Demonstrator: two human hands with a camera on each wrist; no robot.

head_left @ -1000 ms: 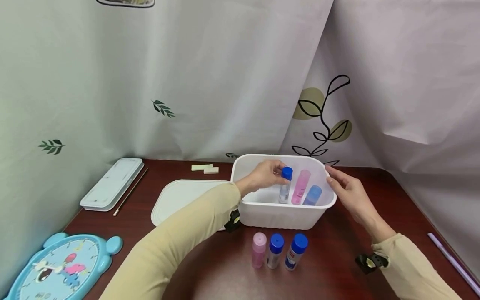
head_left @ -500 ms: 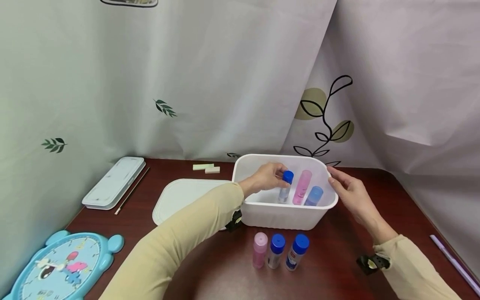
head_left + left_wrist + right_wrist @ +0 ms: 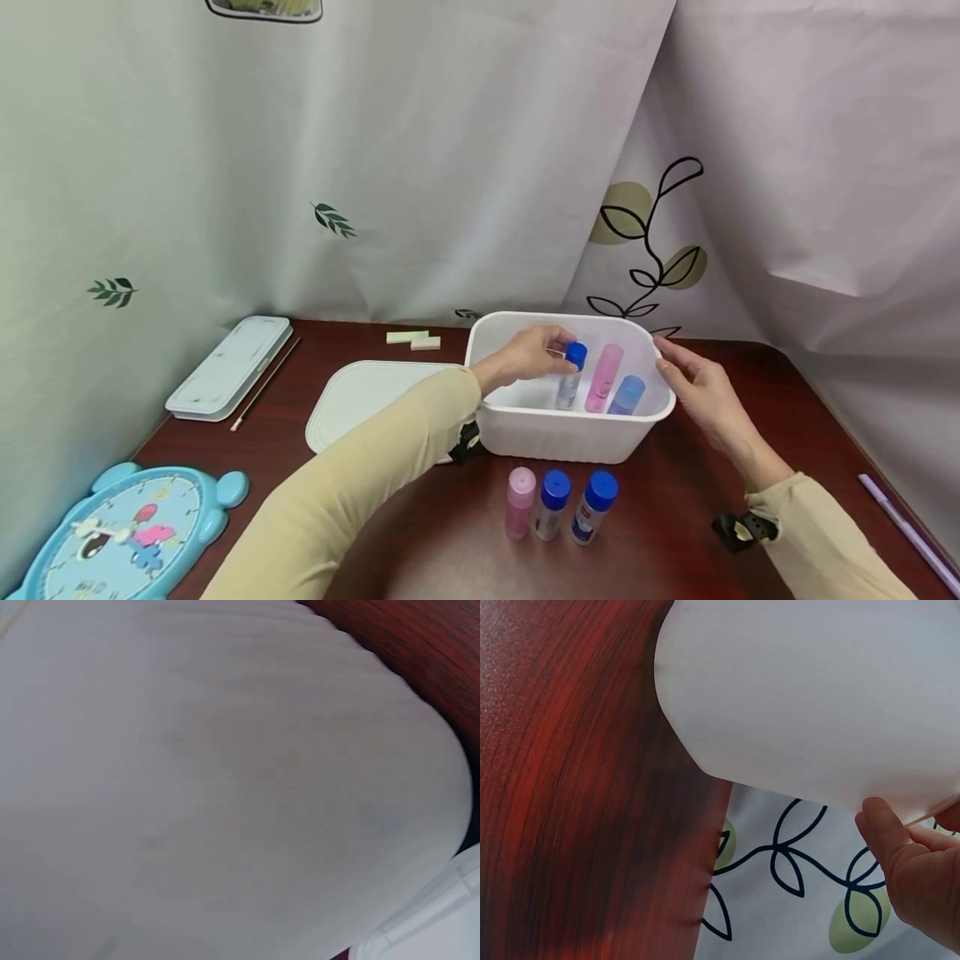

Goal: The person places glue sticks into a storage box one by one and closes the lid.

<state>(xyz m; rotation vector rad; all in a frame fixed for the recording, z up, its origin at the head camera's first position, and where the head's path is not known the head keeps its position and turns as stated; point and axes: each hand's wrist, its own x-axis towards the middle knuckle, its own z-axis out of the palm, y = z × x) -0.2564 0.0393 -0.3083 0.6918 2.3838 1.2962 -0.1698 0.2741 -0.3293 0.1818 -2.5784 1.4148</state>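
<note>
In the head view my left hand [image 3: 531, 352] reaches into a white plastic bin [image 3: 558, 437]. It holds an upright glue stick [image 3: 569, 387] with a blue cap, thumb and fingers around the cap. A pink glue stick [image 3: 603, 379] and a light-blue tube [image 3: 626, 396] stand or lean beside it in the bin. My right hand [image 3: 701, 387] touches the bin's right end, its fingertips at the rim. From the right wrist, fingers [image 3: 881, 825] show against the bin's pale outer wall [image 3: 802, 697]. The left wrist view is mostly filled by a pale, blurred surface.
In front of the bin stand a pink glue stick [image 3: 520, 504] and two blue-capped ones, the right one [image 3: 596, 504] labelled. A white lid [image 3: 367, 396] lies left. Further left are a white case [image 3: 228, 367], a thin stick [image 3: 266, 383] and a blue clock face [image 3: 123, 533]. Two erasers [image 3: 425, 342] lie behind.
The left hand and the blue-capped glue stick have dropped slightly in the bin. The right hand stays at the rim. The view itself has shifted a little.
</note>
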